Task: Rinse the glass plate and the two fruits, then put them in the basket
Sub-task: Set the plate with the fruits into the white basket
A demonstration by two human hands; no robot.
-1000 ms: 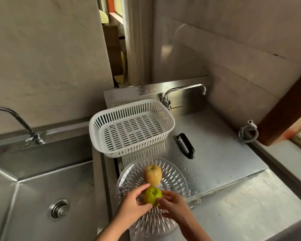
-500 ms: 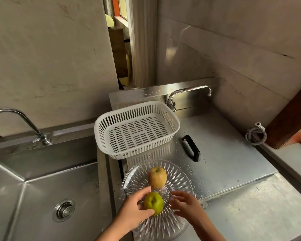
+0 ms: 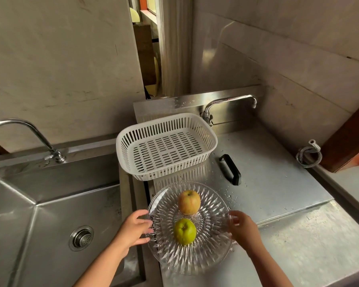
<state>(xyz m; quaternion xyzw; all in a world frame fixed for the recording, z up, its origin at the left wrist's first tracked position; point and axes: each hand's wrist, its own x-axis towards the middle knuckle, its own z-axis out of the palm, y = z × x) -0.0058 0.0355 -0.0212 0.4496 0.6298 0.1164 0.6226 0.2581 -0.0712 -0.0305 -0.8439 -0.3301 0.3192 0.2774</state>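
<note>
Place: a kitchen
Signs: steel sink [image 3: 50, 204] with drain [image 3: 81, 238], two faucets [image 3: 25, 133] [image 3: 230, 104], steel counter [image 3: 278, 179], white dish basket [image 3: 210, 139]

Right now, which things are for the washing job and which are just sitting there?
For the job:
glass plate
green fruit
yellow-red fruit
white basket
sink
left hand and right hand, at the plate's sides

Just sitting there:
black handle
coiled hose
</note>
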